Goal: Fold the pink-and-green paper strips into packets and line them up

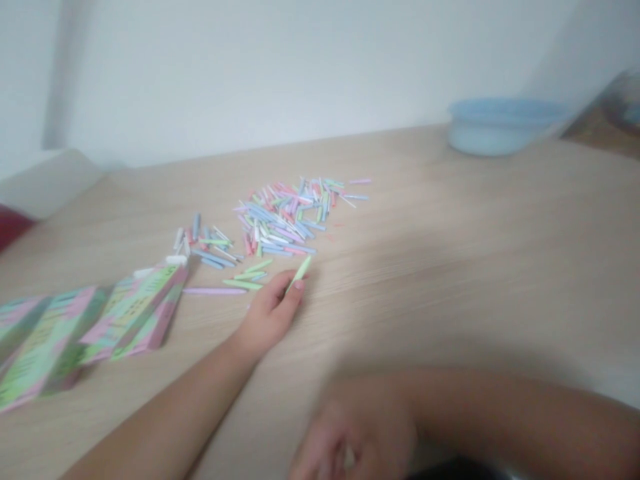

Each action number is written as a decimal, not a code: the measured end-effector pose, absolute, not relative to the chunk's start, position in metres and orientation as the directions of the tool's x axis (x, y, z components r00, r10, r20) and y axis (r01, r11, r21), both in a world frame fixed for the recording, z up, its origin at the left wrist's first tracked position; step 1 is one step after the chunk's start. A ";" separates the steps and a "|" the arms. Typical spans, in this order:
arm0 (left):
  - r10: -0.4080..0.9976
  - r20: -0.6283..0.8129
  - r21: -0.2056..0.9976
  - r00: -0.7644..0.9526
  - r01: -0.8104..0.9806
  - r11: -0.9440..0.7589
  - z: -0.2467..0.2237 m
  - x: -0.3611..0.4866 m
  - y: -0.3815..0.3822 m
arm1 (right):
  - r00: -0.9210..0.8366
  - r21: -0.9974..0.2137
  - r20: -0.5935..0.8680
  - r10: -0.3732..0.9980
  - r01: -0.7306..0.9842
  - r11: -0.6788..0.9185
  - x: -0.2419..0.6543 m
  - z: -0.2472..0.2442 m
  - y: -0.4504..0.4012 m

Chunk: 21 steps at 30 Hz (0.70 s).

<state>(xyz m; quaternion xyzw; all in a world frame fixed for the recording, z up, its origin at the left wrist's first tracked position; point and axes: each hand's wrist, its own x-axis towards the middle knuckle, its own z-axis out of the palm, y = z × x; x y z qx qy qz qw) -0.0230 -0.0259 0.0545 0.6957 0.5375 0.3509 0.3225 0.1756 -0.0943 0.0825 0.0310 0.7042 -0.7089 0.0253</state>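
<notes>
My left hand (273, 310) is closed in a pinch on a light green pen barrel (302, 268), whose pointed end sticks up past the fingertips. Just beyond and left of that hand lie a few loose green pen barrels (243, 283) and a lilac one (215, 291). A heap of pastel pen parts (285, 217), barrels and thin white sticks among them, spreads over the table behind. Low in the view, my right hand (357, 437) is curled and blurred; a small pale bit shows between its fingers, too unclear to name.
Several pastel striped boxes (133, 310) lie along the left of the wooden table (450, 280). A smaller cluster of pen parts (213, 248) sits behind the nearest box. At the back right stands a blue basin (500, 130), close to the white wall (300, 73).
</notes>
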 end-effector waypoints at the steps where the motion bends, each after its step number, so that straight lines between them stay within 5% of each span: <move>1: 0.972 0.158 0.818 0.174 0.529 -0.227 0.056 -0.024 -0.025 | -0.983 -0.982 -0.163 0.089 0.153 -0.110 0.178 0.083 -0.096; 6: 0.939 0.259 0.712 0.224 0.612 -0.343 0.067 -0.033 -0.019 | -0.818 -0.924 -0.353 0.454 0.227 -0.308 0.179 0.074 -0.087; 11: 0.926 0.289 0.548 0.245 0.751 -0.369 0.077 -0.058 -0.007 | -0.689 -0.918 -0.220 0.691 -0.092 -0.385 0.184 0.062 -0.058; 21: 0.956 0.217 0.196 0.196 0.951 -0.240 0.072 -0.105 0.006 | -0.712 -0.763 -0.124 0.691 -0.377 -0.525 0.206 0.056 -0.022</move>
